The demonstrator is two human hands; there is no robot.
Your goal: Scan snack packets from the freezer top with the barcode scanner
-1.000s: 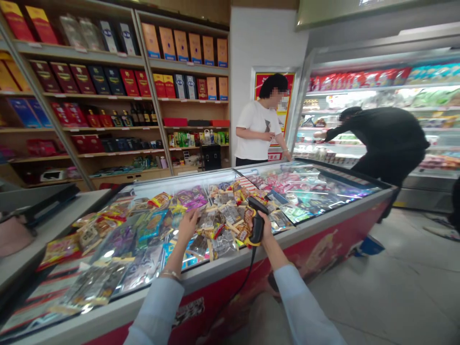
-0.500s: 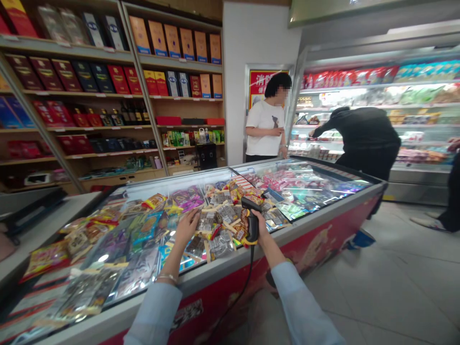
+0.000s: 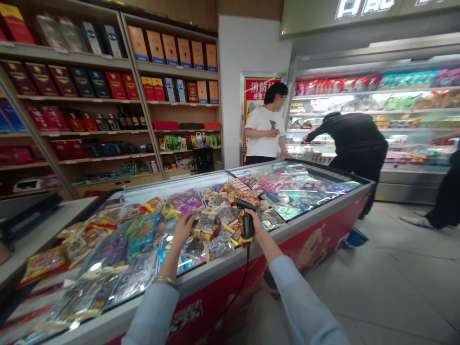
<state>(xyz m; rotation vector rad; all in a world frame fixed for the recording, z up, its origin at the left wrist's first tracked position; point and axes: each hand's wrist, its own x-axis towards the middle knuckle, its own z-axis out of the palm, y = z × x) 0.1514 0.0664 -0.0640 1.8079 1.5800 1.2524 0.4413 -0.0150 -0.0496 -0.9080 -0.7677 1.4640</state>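
Observation:
My right hand (image 3: 253,224) is wrapped round the grip of a black and yellow barcode scanner (image 3: 247,225), its cable hanging down over the front of the freezer. The scanner's head points left over the heap of snacks. Fingers bent together, my left hand (image 3: 183,230) is at the left edge of a clear snack packet (image 3: 206,221) with a pale paper strip; the fingertips are partly hidden. Around both hands, several similar packets (image 3: 220,245) lie piled on the glass top of a chest freezer (image 3: 215,269).
More bagged snacks (image 3: 81,244) cover the freezer's left part. A counter (image 3: 46,225) adjoins at left. A person in a white T-shirt (image 3: 264,129) stands behind the freezer; a person in black (image 3: 359,139) bends at a lit fridge (image 3: 413,179). Boxed goods fill the shelves (image 3: 104,100).
The view has tilted slightly upward and shifted right. My left hand's fingers have drawn in a little at the packet's edge. The scanner remains in my right hand.

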